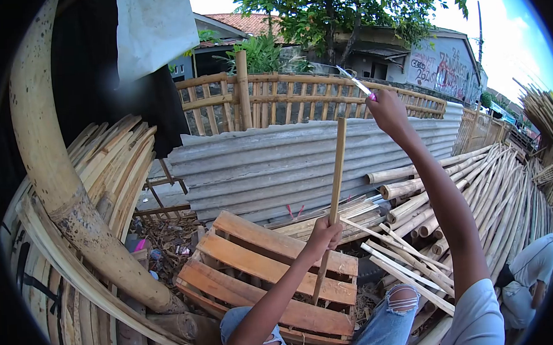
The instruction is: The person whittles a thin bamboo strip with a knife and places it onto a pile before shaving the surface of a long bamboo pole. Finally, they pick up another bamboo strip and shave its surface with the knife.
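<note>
My left hand (324, 236) is wrapped round a narrow bamboo strip (338, 170), which stands almost upright. The strip's lower end reaches down to a wooden slatted pallet (249, 257) in front of my knees. High on the right, my right hand (387, 111) grips a knife (354, 80) by its pink handle. Its pale blade points up and to the left, above and apart from the strip's top end.
Split bamboo pieces (410, 265) and long bamboo poles (462, 189) lie to the right. A thick bamboo post (47, 139) rises at left beside stacked slats. Corrugated metal sheeting (257, 161) stands ahead. Another person (528, 278) is at the right edge.
</note>
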A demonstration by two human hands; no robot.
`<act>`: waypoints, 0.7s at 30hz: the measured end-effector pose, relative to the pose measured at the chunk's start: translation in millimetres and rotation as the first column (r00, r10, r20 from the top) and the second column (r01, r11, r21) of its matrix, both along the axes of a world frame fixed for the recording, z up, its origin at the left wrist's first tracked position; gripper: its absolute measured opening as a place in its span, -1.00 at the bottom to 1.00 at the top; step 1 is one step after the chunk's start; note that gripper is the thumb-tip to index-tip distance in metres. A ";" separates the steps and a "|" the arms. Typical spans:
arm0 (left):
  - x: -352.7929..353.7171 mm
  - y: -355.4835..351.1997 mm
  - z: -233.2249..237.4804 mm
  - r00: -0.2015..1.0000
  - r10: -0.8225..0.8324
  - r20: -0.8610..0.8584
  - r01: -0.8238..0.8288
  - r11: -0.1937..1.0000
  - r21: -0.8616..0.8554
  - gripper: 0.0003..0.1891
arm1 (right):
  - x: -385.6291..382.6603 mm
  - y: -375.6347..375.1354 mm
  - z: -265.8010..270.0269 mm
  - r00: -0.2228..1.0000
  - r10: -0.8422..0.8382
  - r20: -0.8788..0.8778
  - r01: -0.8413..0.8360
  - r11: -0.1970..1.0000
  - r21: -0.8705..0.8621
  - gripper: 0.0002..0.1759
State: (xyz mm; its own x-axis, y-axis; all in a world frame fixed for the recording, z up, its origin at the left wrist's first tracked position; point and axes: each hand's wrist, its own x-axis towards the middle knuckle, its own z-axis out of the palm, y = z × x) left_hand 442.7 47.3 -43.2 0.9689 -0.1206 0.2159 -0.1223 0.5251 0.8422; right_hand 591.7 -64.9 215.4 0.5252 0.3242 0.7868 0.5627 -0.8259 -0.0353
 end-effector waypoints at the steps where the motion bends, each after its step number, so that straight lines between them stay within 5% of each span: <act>1: 1.4 1.6 -1.1 1.000 -0.023 0.006 0.024 1.000 -0.018 -0.72 | -8.2 -5.0 -5.4 0.990 0.091 -0.108 -0.082 0.993 0.084 -0.63; 3: 4.1 7.1 -4.0 0.999 -0.040 -0.004 0.040 0.998 -0.054 -0.71 | -28.4 -11.0 -27.5 0.942 0.268 -0.204 -0.237 0.958 0.164 -0.64; 9: 9.3 16.4 -7.3 0.976 -0.218 -0.001 0.216 0.969 -0.119 -0.71 | -83.7 -8.5 -127.5 0.949 0.187 -0.255 -0.296 0.807 -0.511 -0.77; 12: 9.5 14.6 -6.7 0.964 -0.264 0.014 0.264 0.954 -0.143 -0.72 | -85.8 -5.6 -128.3 0.939 0.185 -0.291 -0.317 0.793 -0.520 -0.78; 16: 12.5 18.8 -8.8 0.958 -0.284 0.035 0.286 0.947 -0.144 -0.72 | -51.4 -3.2 -66.9 0.997 0.058 -0.044 -0.068 0.957 -0.281 -0.75; 19: 9.7 16.5 -6.4 0.965 -0.259 0.039 0.261 0.959 -0.108 -0.71 | -52.9 -4.5 -63.7 0.990 0.124 -0.074 -0.141 0.942 -0.304 -0.75; 21: 7.0 15.7 -3.5 0.969 -0.245 0.034 0.247 0.964 -0.096 -0.70 | -78.5 -4.5 -82.8 0.981 0.122 -0.154 -0.183 0.849 -0.496 -0.77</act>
State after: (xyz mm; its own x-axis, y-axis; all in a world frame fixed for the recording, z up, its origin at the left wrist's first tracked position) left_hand 449.7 63.0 -46.7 0.9071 -0.3315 0.2593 0.0031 0.6214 0.7835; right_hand 513.2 -69.4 132.6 0.5107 0.7440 0.4310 0.7007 -0.6506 0.2928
